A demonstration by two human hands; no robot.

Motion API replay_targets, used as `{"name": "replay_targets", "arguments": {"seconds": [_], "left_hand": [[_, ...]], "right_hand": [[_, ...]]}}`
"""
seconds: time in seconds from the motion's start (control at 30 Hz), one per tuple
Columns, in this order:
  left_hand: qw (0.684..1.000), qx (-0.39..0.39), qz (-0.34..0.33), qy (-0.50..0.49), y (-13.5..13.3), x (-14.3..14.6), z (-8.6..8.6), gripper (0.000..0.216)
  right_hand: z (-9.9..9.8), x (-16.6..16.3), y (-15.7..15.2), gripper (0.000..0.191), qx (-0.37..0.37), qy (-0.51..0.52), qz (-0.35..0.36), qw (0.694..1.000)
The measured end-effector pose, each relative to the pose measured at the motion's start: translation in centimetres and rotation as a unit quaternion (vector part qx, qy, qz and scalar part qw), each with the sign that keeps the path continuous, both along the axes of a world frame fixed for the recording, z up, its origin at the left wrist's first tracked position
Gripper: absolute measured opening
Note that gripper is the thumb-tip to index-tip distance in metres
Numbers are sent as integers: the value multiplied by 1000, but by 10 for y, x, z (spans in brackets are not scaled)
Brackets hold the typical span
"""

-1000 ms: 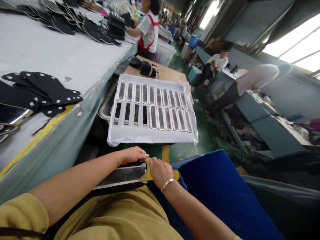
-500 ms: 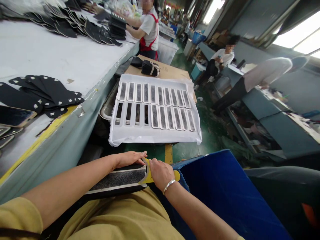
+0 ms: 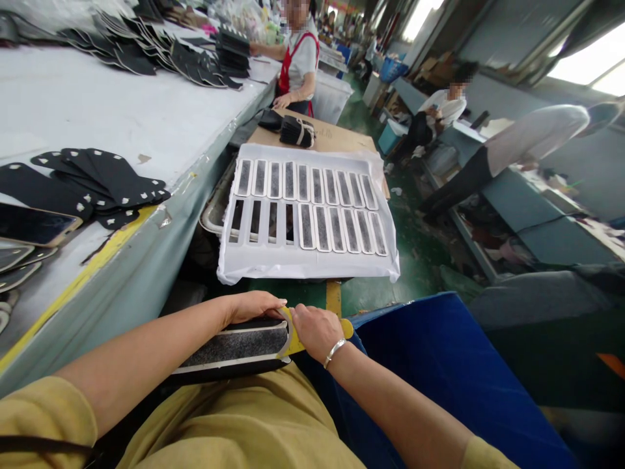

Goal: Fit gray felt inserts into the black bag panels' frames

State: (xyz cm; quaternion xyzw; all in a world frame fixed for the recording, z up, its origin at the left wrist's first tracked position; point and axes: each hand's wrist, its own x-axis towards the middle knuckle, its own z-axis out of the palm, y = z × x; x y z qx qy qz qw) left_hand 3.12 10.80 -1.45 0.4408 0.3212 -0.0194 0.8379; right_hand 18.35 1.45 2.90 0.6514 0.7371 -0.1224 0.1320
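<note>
Across my lap lies a long black padded piece (image 3: 234, 372) with a speckled grey strip (image 3: 239, 345) edged in white on top. My left hand (image 3: 254, 306) is closed on its far edge near the right end, fingers partly hidden. My right hand (image 3: 317, 331) is wrapped round a flat yellow strip (image 3: 295, 339) with a rounded end, held against the padded piece's right end. In front, a white-covered board (image 3: 258, 266) carries two rows of grey, white-rimmed strips (image 3: 338, 229); dark slots show at the front row's left.
On the left, a white table (image 3: 97, 117) holds fanned black pieces (image 3: 97, 176), a phone (image 3: 36, 225) and black stacks at the back. A blue bin (image 3: 439, 365) stands at my right. A co-worker (image 3: 300, 62) stands beyond the board; other people are at the right benches.
My hands stay at the piece's right end, the left fingers curling in closer. The view has shifted slightly. The co-worker has turned and lowered one hand toward the cardboard.
</note>
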Motion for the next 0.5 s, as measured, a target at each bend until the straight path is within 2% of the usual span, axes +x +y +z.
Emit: {"name": "replay_targets", "arguments": {"seconds": [0.23, 0.5], "left_hand": [[999, -2, -37, -23, 1, -6, 3, 42], [998, 28, -58, -1, 3, -10, 9, 46]], "right_hand": [[-1, 4, 1, 29, -17, 6, 22, 1000], [4, 5, 11, 36, -30, 15, 34, 999]]}}
